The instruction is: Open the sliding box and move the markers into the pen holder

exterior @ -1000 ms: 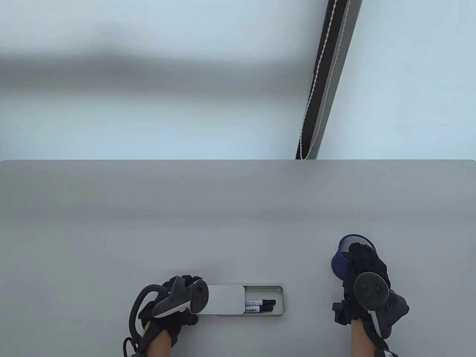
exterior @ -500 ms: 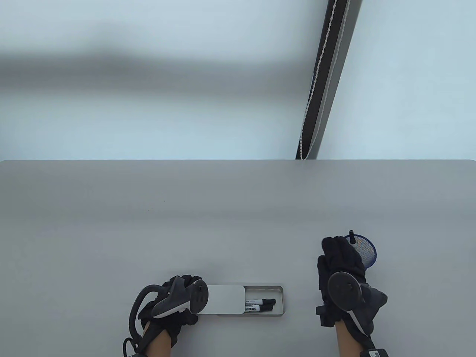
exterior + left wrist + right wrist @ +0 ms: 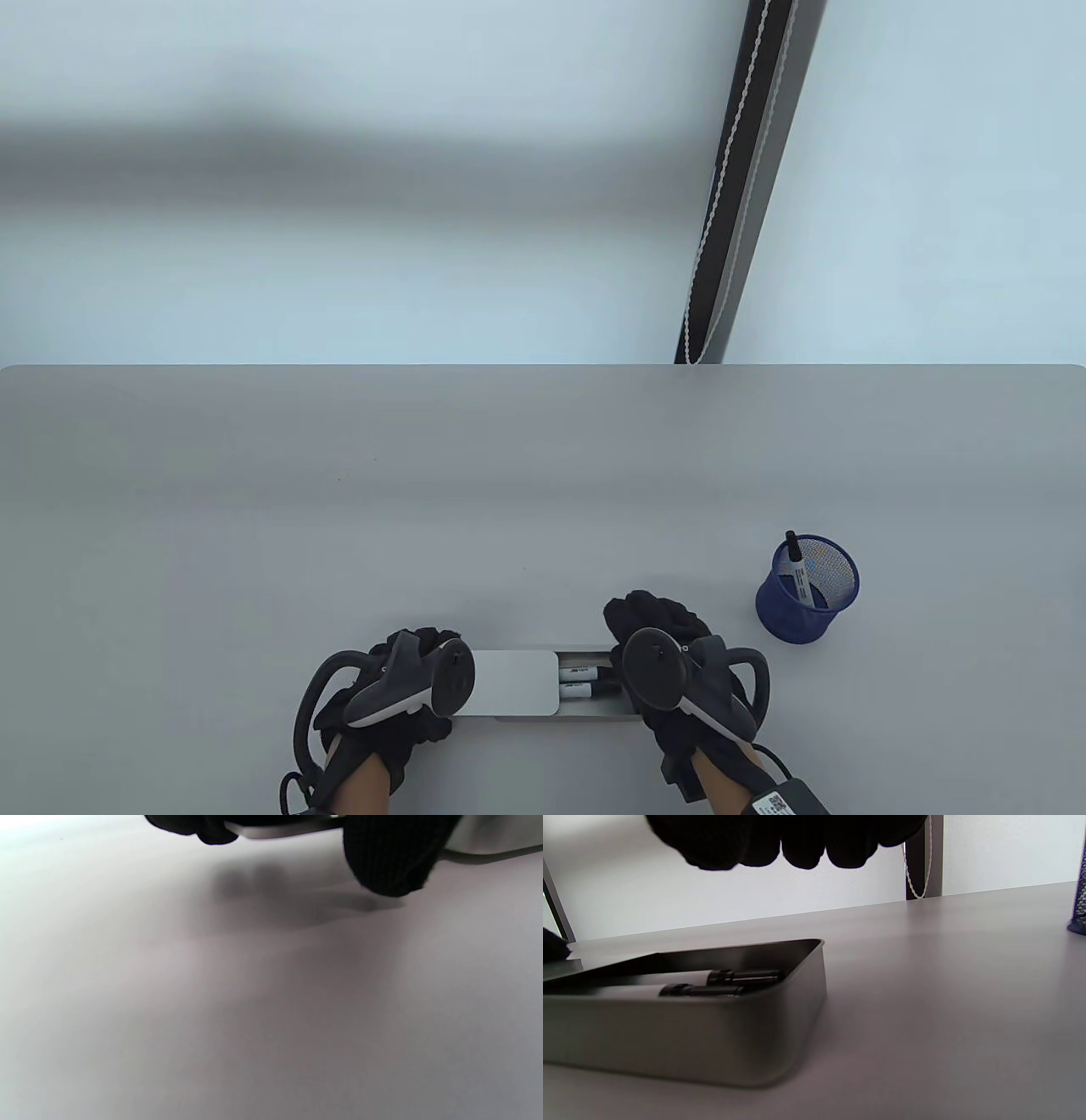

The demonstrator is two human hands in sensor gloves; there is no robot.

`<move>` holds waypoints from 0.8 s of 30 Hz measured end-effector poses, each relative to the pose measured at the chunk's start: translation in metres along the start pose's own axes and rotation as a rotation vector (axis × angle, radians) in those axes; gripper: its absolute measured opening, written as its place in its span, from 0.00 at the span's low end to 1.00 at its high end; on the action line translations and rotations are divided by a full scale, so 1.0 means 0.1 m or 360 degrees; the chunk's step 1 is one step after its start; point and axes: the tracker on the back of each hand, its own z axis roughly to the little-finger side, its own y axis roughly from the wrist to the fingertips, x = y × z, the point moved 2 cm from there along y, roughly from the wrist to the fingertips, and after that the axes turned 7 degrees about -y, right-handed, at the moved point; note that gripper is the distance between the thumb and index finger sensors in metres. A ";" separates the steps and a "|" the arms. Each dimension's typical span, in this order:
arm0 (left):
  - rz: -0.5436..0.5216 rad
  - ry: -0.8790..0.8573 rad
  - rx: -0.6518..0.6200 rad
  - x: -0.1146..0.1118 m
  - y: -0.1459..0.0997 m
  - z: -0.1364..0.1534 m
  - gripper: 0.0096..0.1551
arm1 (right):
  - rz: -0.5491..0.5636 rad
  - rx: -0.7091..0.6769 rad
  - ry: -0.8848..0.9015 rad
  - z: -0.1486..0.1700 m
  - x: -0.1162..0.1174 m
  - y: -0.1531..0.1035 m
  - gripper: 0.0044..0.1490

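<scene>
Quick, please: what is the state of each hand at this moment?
Left hand: grips the left end of the sliding box.
Right hand: over the box's open end, holds nothing; fingers hang loosely curled.

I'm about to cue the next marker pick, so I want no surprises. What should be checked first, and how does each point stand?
1. Lid slid back, markers exposed: ok.
2. Two markers lie in the box: ok.
3. Left hand rests at the lid end, steadying the box: ok; its grip cannot be judged.
4. Right hand above the box's open end, fingers clear of the markers: ok.
5. Right hand empty: cannot tell for sure, nothing shows in it.
6. Pen holder upright, one marker in it, room left: ok.
</scene>
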 end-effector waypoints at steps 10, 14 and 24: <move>0.0001 0.0012 0.0005 0.00 0.00 -0.01 0.47 | -0.0105 -0.0080 -0.0246 -0.20 0.21 0.07 0.29; -0.0003 0.0014 0.0006 0.00 0.00 -0.01 0.47 | -0.0112 -0.0087 -0.0346 -0.23 0.25 0.08 0.29; -0.0006 0.0029 0.0012 0.00 0.00 -0.03 0.47 | -0.0168 -0.0103 -0.0462 -0.27 0.25 0.12 0.32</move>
